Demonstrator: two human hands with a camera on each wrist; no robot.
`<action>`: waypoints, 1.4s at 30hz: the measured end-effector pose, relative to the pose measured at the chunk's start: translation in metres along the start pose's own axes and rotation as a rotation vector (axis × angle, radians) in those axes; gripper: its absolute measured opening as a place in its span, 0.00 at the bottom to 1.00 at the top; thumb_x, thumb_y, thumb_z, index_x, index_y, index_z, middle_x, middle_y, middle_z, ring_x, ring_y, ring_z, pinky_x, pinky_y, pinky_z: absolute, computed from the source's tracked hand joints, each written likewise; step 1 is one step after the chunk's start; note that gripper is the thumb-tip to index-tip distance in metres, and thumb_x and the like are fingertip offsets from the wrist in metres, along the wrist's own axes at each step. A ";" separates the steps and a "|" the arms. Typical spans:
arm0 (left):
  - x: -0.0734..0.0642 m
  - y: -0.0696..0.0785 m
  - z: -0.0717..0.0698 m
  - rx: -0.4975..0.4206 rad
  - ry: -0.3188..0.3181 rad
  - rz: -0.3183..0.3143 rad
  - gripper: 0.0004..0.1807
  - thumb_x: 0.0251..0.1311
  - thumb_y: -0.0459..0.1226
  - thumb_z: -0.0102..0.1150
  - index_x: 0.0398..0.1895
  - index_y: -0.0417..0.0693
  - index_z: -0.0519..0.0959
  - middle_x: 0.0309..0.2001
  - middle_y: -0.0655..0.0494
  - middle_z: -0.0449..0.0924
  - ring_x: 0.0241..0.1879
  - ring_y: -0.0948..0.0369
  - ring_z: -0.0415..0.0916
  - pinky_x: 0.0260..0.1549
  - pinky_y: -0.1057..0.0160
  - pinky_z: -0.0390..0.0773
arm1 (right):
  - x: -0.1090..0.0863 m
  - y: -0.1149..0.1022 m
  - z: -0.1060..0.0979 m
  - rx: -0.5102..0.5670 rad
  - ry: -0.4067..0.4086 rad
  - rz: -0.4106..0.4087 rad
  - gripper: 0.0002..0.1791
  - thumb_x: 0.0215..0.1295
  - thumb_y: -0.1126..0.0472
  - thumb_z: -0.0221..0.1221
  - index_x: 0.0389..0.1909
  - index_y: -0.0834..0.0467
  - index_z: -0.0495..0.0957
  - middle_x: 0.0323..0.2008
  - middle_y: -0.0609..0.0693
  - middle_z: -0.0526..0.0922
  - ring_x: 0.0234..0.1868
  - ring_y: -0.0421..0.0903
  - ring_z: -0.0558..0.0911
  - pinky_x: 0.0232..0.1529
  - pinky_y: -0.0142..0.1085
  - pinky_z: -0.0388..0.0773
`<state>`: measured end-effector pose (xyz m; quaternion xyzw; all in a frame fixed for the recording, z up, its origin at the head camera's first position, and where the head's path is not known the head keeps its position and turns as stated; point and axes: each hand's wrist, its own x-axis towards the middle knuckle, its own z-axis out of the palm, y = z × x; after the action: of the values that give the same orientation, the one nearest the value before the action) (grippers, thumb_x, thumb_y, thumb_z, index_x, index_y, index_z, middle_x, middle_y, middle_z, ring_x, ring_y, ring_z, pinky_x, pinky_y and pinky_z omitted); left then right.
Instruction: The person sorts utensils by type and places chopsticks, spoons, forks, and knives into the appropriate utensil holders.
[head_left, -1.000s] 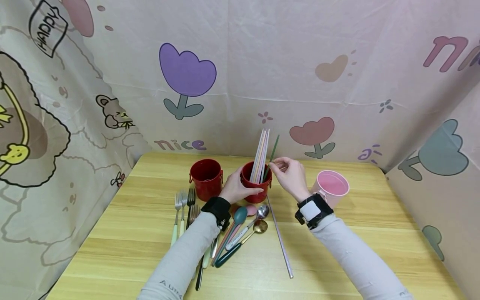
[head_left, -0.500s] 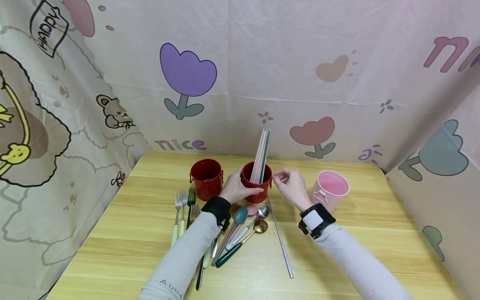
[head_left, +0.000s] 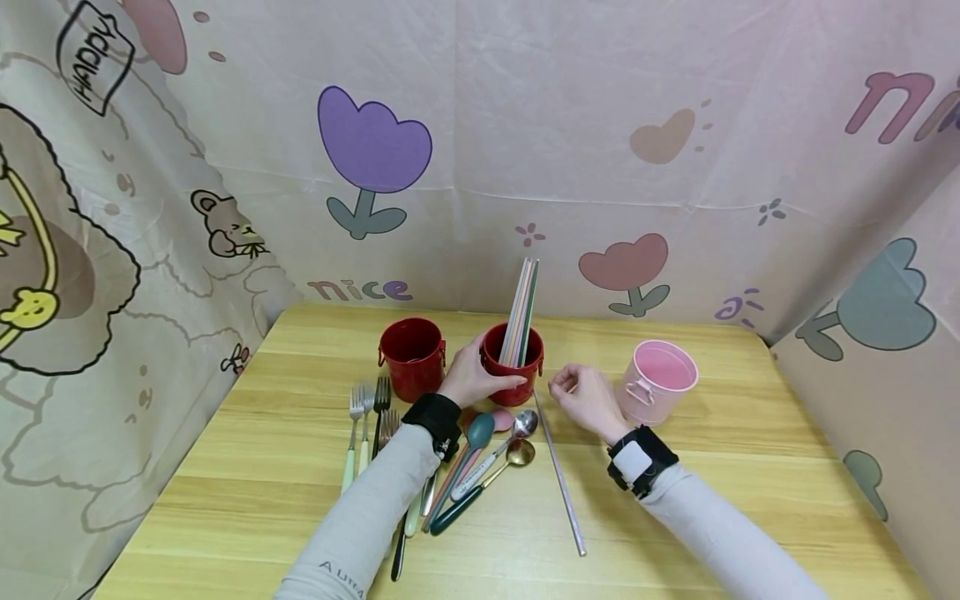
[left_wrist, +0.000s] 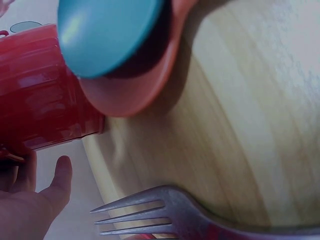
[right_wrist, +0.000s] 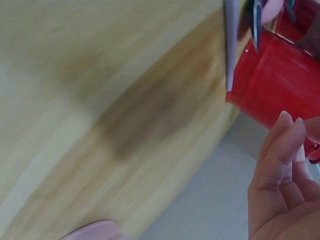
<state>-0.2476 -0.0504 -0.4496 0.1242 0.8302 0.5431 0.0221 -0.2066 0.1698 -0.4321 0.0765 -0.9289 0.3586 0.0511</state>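
My left hand (head_left: 472, 377) holds a small red bucket (head_left: 512, 385) around its side, thumb across the front. Several slender chopsticks (head_left: 517, 321), pastel ones and a green one, lean upright inside it. To the bucket's right, my right hand (head_left: 588, 402) hovers with loosely bent fingers and nothing between them; the right wrist view shows its thumb and fingertips (right_wrist: 287, 131) near the red wall. A lilac chopstick (head_left: 561, 479) lies on the table between the hands. Spoons lie just in front of the bucket, among them a teal spoon (left_wrist: 107, 37).
A second red bucket (head_left: 412, 367) stands to the left, and a pink bucket (head_left: 660, 383) to the right. Several forks (head_left: 356, 408) lie left of my left forearm. A gold spoon with a green handle (head_left: 487, 483) lies on the wooden table (head_left: 675, 525). Printed cloth hangs behind.
My right hand let go of the green chopstick, which now leans with the others in the bucket. That hand then drew back toward me and slightly right. The left hand stayed on the bucket.
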 end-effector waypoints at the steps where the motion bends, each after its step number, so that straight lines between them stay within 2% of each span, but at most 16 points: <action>1: 0.000 0.000 0.000 0.004 0.002 -0.002 0.46 0.50 0.42 0.78 0.72 0.58 0.65 0.68 0.55 0.75 0.68 0.52 0.72 0.66 0.46 0.74 | -0.002 0.001 0.000 -0.010 -0.004 -0.002 0.05 0.61 0.60 0.64 0.30 0.58 0.83 0.28 0.52 0.87 0.25 0.40 0.78 0.30 0.32 0.74; 6: 0.000 0.000 0.000 0.009 0.004 -0.009 0.46 0.49 0.42 0.78 0.72 0.58 0.65 0.68 0.55 0.75 0.68 0.52 0.72 0.67 0.47 0.74 | -0.008 0.004 0.001 -0.048 -0.042 -0.007 0.04 0.59 0.60 0.65 0.29 0.57 0.83 0.26 0.50 0.86 0.26 0.39 0.79 0.30 0.32 0.74; 15: 0.000 -0.001 0.000 0.000 0.005 -0.014 0.46 0.50 0.42 0.78 0.73 0.56 0.65 0.68 0.55 0.75 0.68 0.52 0.71 0.67 0.47 0.73 | -0.021 0.005 0.005 -0.089 -0.142 -0.010 0.04 0.58 0.61 0.66 0.29 0.57 0.81 0.23 0.48 0.84 0.22 0.38 0.77 0.24 0.31 0.74; 26: -0.001 0.002 0.000 -0.003 -0.002 -0.013 0.46 0.50 0.41 0.78 0.73 0.56 0.64 0.68 0.54 0.75 0.68 0.52 0.71 0.68 0.46 0.73 | -0.038 -0.001 0.010 -0.158 -0.197 -0.012 0.06 0.56 0.59 0.68 0.25 0.54 0.80 0.22 0.45 0.84 0.21 0.38 0.76 0.24 0.31 0.73; 34: -0.001 0.000 -0.001 0.006 0.001 0.007 0.46 0.50 0.42 0.78 0.73 0.54 0.65 0.67 0.53 0.75 0.67 0.51 0.72 0.67 0.46 0.74 | -0.048 -0.005 0.013 -0.136 -0.280 0.039 0.07 0.56 0.60 0.70 0.27 0.54 0.80 0.22 0.45 0.83 0.22 0.39 0.77 0.23 0.32 0.72; 42: -0.001 0.000 0.000 0.026 0.002 0.021 0.45 0.50 0.42 0.78 0.72 0.52 0.65 0.67 0.51 0.76 0.66 0.50 0.72 0.66 0.45 0.74 | -0.052 -0.004 0.017 -0.158 -0.309 0.050 0.10 0.55 0.59 0.72 0.26 0.55 0.79 0.22 0.45 0.80 0.22 0.41 0.74 0.24 0.31 0.69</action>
<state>-0.2461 -0.0510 -0.4494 0.1326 0.8357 0.5327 0.0141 -0.1553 0.1613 -0.4499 0.1034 -0.9526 0.2698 -0.0954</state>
